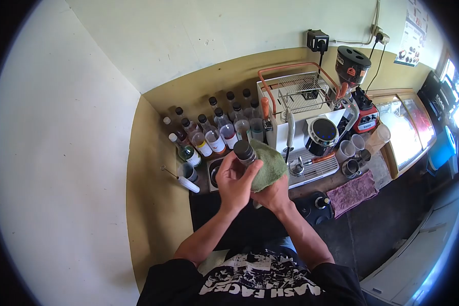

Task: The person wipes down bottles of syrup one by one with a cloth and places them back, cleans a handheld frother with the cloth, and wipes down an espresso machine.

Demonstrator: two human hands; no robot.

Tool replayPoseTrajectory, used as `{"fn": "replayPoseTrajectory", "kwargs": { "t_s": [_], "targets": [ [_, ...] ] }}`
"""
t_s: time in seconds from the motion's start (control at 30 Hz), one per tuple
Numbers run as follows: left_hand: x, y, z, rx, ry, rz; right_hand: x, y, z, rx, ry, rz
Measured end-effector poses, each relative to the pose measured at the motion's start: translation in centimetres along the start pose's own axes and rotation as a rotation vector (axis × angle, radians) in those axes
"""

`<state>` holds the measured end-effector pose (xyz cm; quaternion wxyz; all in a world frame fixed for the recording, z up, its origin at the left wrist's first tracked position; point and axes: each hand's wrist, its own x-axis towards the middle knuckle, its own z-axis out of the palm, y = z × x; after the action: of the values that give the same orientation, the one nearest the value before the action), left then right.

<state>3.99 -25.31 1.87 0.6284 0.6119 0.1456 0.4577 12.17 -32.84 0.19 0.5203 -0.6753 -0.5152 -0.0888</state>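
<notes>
My left hand (232,184) is wrapped around a bottle (244,152) with a dark cap, held upright or nearly so in front of my chest. Its lower part is hidden by my fingers and the cloth. My right hand (275,196) grips a green cloth (268,167), which lies against the bottle's right side. Just beyond my hands stand several capped bottles (215,141) with pale labels. To the right is a white espresso machine (298,130) with wooden-handled parts, and a portafilter (298,166) rests on its drip tray.
A handheld frother (188,184) and a dark cup (187,172) are at the counter's left end. Right of the machine are a grinder (352,64), a red-based blender (367,120), plastic cups (346,150), a metal pitcher (350,168) and a purple towel (353,194). A wall closes off the left.
</notes>
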Motion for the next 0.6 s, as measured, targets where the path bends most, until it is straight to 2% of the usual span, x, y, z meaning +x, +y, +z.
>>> {"fn": "replayPoseTrajectory", "kwargs": {
  "t_s": [0.07, 0.13, 0.27, 0.37, 0.4, 0.47, 0.5, 0.6],
  "targets": [
    [0.9, 0.1, -1.3, 0.022, -0.072, -0.027, 0.2, 0.2, -0.4, 0.162, -0.061, 0.032],
    [2.1, 0.8, -2.3, -0.114, -0.169, 0.019, 0.8, -0.1, -1.1, 0.356, -0.180, 0.070],
    [3.6, 2.4, -4.0, -0.359, -0.305, 0.006, -0.4, 0.2, -1.3, 1.017, -0.531, 0.414],
    [5.4, 2.4, -5.7, -0.590, -0.323, 0.084, -2.5, 1.9, -0.8, 1.314, -0.805, 0.557],
    [5.9, 2.5, -6.6, -0.502, -0.320, 0.116, -3.4, 2.2, -0.6, 1.313, -0.818, 0.581],
    [6.9, 3.1, -7.5, -0.562, -0.257, 0.153, -5.1, 2.7, -0.5, 1.297, -0.876, 0.610],
    [7.2, 3.2, -7.7, -0.592, -0.226, 0.173, -5.5, 2.8, -0.5, 1.284, -0.834, 0.617],
    [6.3, 3.4, -7.0, -0.578, -0.156, 0.058, -6.5, 3.5, -0.6, 1.197, -0.741, 0.606]
  ]
}}
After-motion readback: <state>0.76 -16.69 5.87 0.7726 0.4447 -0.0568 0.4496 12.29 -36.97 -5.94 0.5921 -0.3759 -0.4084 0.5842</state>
